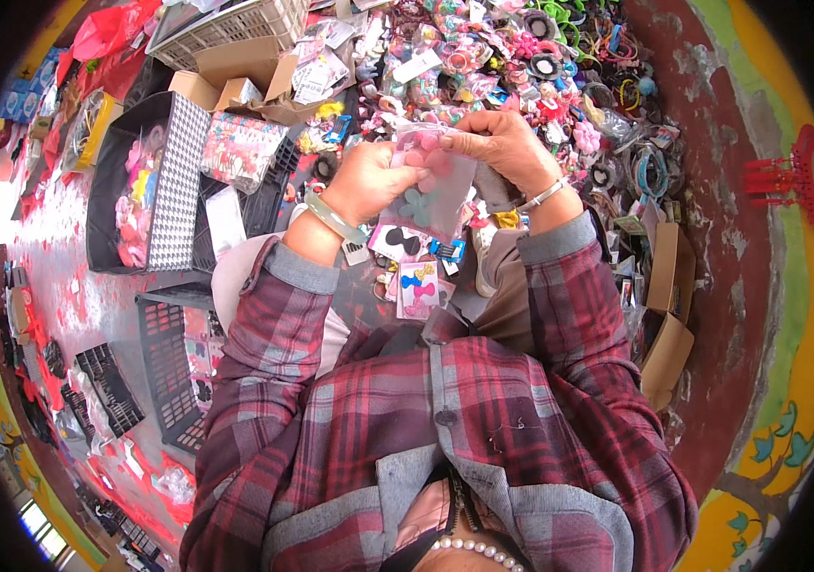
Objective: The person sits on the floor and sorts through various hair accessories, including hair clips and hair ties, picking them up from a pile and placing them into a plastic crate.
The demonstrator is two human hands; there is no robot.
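Between my hands hangs a clear plastic bag (447, 191) with pink and pale green pieces inside, perhaps hair accessories. Thumb and fingers of my left hand (359, 183) pinch its left edge. At its upper right, my right hand (510, 151) grips the rim between thumb and fingers. Whether the bag's mouth is sealed, I cannot tell. Below it, a card with a black bow (399, 240) lies near my lap, beside a card with blue and pink bows (418, 288). A small blue card (447, 250) sits close to them.
A large heap of packaged hair accessories (483, 57) spreads ahead of me. To the left are a houndstooth-patterned bin (176, 181), a black crate (164, 353) and an opened cardboard box (245, 71). Cardboard boxes (669, 276) stand along the right, before a painted wall (798, 362).
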